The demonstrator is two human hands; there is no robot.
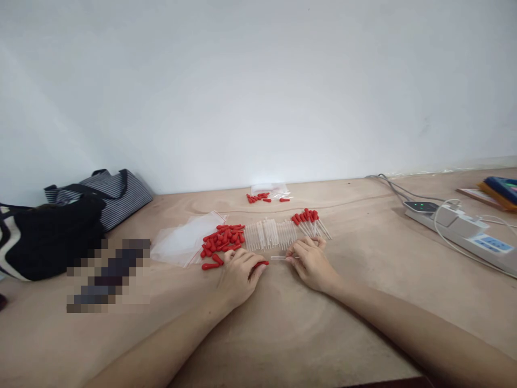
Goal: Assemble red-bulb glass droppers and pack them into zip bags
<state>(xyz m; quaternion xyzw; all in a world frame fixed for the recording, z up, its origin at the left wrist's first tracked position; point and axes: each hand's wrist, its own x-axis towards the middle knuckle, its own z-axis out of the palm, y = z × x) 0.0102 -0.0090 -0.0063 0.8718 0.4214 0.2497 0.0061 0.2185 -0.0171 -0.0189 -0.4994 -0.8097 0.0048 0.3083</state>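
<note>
Left hand (238,276) pinches red rubber bulb (260,264), right hand (312,265) clear slim tube (278,257).

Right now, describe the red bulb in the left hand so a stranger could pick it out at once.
On the wooden table, just in front of the row of clear tubes, the two hands nearly meet. The red bulb pokes out of the left hand, aimed at the single tube in the right hand. Unlike the pile of red bulbs behind, it alone is pinched in fingers.

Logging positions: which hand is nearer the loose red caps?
Left. The left hand rests beside the red caps; the right hand is farther right, near the capped droppers.
</note>
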